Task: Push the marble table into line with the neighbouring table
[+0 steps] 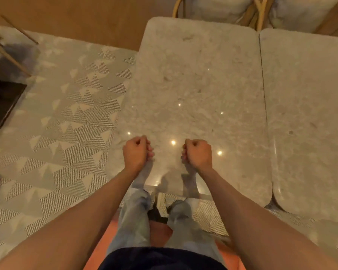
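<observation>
the marble table [193, 90] stands directly in front of the person, its right edge touching the neighbouring table [304, 114], but its far and near ends sit further away than the neighbour's, so the two are not in line. the left hand [136, 152] and right hand [198, 152] hover over its near part, each grip curled into a fist holding nothing, probably between pushes. the table legs are hidden, and whether the fists touch the marble is hard to tell.
</observation>
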A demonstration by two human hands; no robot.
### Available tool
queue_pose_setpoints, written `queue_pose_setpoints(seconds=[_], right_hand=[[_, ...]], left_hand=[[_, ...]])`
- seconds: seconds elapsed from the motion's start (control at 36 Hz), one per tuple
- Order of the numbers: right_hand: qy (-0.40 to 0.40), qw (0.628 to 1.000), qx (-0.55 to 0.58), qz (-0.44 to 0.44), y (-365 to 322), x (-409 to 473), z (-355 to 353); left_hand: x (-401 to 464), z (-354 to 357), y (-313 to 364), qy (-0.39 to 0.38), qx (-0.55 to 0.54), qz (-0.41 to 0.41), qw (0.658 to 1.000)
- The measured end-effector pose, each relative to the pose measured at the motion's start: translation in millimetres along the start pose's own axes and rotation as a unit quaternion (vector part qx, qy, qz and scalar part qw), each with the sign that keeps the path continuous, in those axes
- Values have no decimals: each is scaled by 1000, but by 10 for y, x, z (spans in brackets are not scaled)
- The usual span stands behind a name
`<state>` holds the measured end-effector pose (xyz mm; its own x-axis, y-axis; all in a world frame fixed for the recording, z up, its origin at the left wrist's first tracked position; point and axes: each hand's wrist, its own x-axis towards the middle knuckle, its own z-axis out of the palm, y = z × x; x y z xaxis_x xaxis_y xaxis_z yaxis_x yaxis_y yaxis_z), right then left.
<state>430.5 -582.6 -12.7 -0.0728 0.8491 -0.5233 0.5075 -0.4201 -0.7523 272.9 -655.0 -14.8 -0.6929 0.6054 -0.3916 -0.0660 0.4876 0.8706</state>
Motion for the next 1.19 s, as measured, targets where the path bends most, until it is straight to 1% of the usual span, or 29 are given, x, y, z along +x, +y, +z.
queue_pose_setpoints(seconds=[0.06, 0.17, 0.28, 0.39, 0.53, 0.72, 0.81, 0.89, 1.03, 1.19], right_hand=[[-33, 997, 57, -26, -407, -1, 260], [-86, 989, 70, -96, -1240, -7, 754], [-118, 975, 83, -168, -2048, -49, 1284], [-135, 960, 102, -222, -2747, -44, 1915], [-135, 954, 128, -236, -3395, 61, 2824], [-207, 943, 136, -221, -4204, -43, 4196], [-244, 930, 142, -234, -4570, -101, 4690], [-269, 920, 146, -246, -4906, -167, 5104], [-319, 898, 138, -270, -5431, -284, 5640], [-390, 865, 117, -294, -6077, -127, 6161]], left_hand=[[235, -138, 321, -1, -74, -13, 997], [670, -597, 870, -7, -144, 26, 989], [1149, -1256, 1287, -7, -217, 68, 974], [1714, -2036, 1505, 2, -252, 103, 962], [2462, -3074, 1560, 3, -259, 126, 958], [3027, -4554, 1588, 100, -237, 143, 956], [3233, -4972, 1623, 148, -225, 150, 951], [3410, -5296, 1727, 192, -233, 153, 941], [3698, -5692, 1979, 238, -276, 157, 918], [4097, -6134, 2260, 292, -279, 169, 899]])
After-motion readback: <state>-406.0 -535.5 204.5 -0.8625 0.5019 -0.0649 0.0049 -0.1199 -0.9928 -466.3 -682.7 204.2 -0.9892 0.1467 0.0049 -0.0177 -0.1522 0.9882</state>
